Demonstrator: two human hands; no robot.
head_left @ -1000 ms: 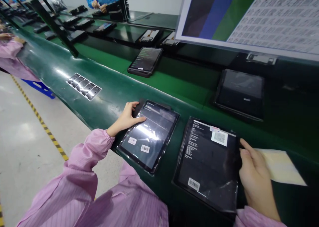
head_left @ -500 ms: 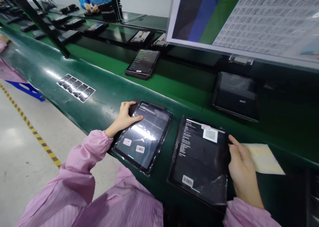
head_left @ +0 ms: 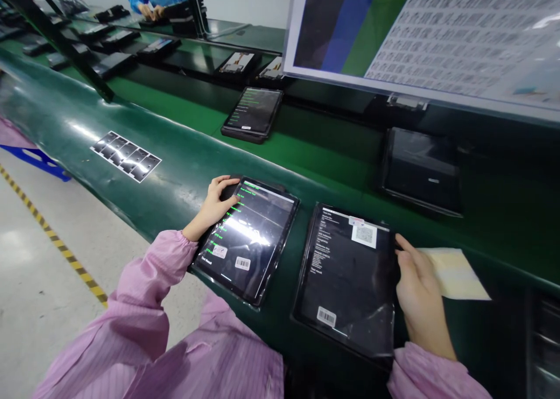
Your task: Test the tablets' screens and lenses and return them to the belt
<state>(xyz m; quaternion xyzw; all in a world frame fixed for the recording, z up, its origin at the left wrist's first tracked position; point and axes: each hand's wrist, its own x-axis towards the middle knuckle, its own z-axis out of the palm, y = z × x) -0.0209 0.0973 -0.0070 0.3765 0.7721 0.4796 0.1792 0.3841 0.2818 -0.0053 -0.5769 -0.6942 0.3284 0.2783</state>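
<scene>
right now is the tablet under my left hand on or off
On: the left tablet shows rows of green text down its screen's left side, by the left hand gripping its corner.

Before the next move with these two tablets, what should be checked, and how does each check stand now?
1. Left hand grips the black film-wrapped tablet showing green text, fingers round its top-left corner, thumb on screen: ok.
2. That screen lit: ok.
3. Right hand holds the black film-wrapped tablet with a white code sticker: cannot tell; it lies along the right edge.
4. Tablets apart on the dark green bench: ok.
5. Cream paper sheet untouched: cannot tell; the hand hides its left end.
</scene>
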